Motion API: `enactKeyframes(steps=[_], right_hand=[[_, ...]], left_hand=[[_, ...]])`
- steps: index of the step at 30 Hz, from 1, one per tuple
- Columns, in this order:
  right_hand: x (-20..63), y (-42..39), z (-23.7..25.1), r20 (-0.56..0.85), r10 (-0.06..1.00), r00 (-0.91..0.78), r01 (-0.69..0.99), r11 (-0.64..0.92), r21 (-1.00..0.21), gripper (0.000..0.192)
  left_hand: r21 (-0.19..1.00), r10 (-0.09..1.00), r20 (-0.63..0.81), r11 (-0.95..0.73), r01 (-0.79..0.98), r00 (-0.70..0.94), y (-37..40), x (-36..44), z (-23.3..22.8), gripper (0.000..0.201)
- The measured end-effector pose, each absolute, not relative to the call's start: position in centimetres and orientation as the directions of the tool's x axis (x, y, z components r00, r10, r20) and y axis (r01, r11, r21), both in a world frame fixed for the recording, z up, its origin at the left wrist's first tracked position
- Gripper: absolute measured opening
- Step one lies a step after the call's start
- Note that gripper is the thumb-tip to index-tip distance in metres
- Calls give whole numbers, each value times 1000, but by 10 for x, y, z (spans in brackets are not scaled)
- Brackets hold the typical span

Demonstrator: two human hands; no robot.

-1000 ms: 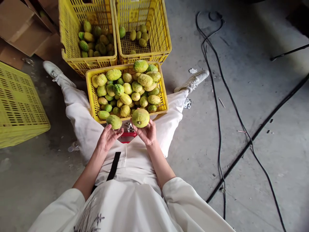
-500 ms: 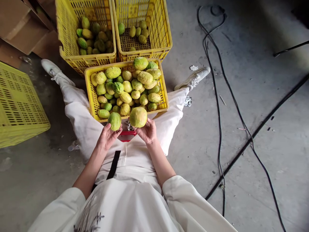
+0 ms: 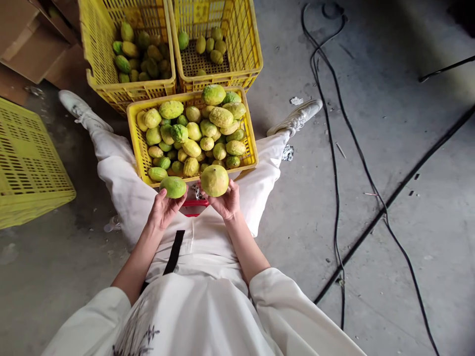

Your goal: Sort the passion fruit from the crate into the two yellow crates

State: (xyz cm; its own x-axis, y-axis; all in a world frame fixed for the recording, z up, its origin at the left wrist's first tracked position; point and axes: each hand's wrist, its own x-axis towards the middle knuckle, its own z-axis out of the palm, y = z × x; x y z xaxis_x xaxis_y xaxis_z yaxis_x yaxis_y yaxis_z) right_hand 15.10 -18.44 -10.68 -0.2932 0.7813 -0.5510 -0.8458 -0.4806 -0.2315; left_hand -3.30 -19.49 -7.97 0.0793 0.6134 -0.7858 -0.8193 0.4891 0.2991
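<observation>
Over the lap, just short of the full crate — a fruit in each hand.
Left hand (image 3: 162, 210) cups a green fruit (image 3: 172, 187) lying crosswise; right hand (image 3: 225, 201) grips a rounder yellow-green fruit (image 3: 214, 180) from below. Both sit at the near rim of the yellow crate (image 3: 138, 144) — two more crates (image 3: 217, 79) lie farther ahead.

Grey concrete floor (image 3: 389, 123) is carrying three yellow crates (image 3: 245, 148) of green fruit and an upturned crate (image 3: 29, 163) at left. Black cables (image 3: 334, 163) are trailing across it; flattened cardboard (image 3: 25, 44) is lying at upper left.
</observation>
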Motion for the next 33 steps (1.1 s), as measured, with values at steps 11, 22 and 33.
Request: enactKeyframes(steps=[11, 22, 33], right_hand=[[152, -186, -105, -513, 803, -302, -873, -449, -190, 59], [146, -187, -103, -533, 805, -261, -843, -459, -281, 70], [152, -190, -96, -515, 835, -193, -864, -393, -314, 83]], left_hand=[[316, 607, -793, 468, -825, 40, -193, -31, -79, 40], [311, 544, -839, 504, -806, 17, -195, -27, -81, 29], [286, 563, -823, 519, -806, 70, -197, -29, -84, 39]])
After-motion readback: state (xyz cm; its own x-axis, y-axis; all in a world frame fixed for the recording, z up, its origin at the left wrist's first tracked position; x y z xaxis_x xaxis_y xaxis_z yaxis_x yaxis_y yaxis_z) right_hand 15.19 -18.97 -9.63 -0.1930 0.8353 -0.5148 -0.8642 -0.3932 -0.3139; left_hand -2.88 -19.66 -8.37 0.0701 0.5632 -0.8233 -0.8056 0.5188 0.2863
